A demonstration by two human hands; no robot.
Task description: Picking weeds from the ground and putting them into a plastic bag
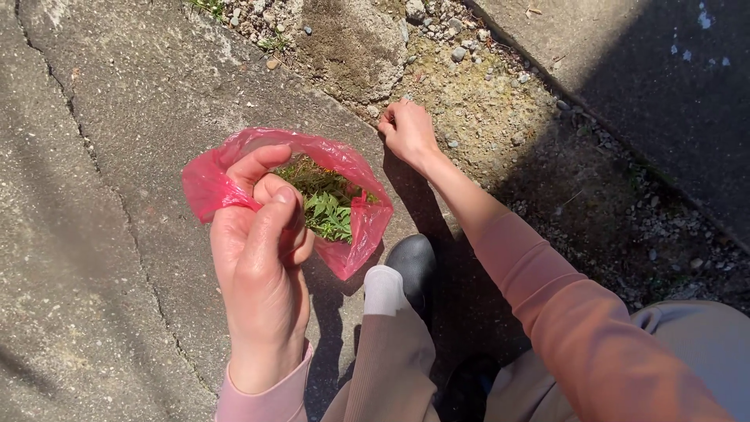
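Note:
My left hand (262, 250) grips the rim of a red plastic bag (355, 227) and holds it open above the pavement. Green weeds (324, 199) fill the inside of the bag. My right hand (406, 129) reaches forward to the gravelly dirt strip (484, 117), fingers curled and closed at the ground; whether anything is pinched in them I cannot tell. My black shoe (412, 262) with a white sock stands below the bag.
Cracked concrete slabs (101, 195) lie to the left and at the far right. Small stones and a few tufts of green (273, 43) sit in the dirt gap. Shadow covers the right side.

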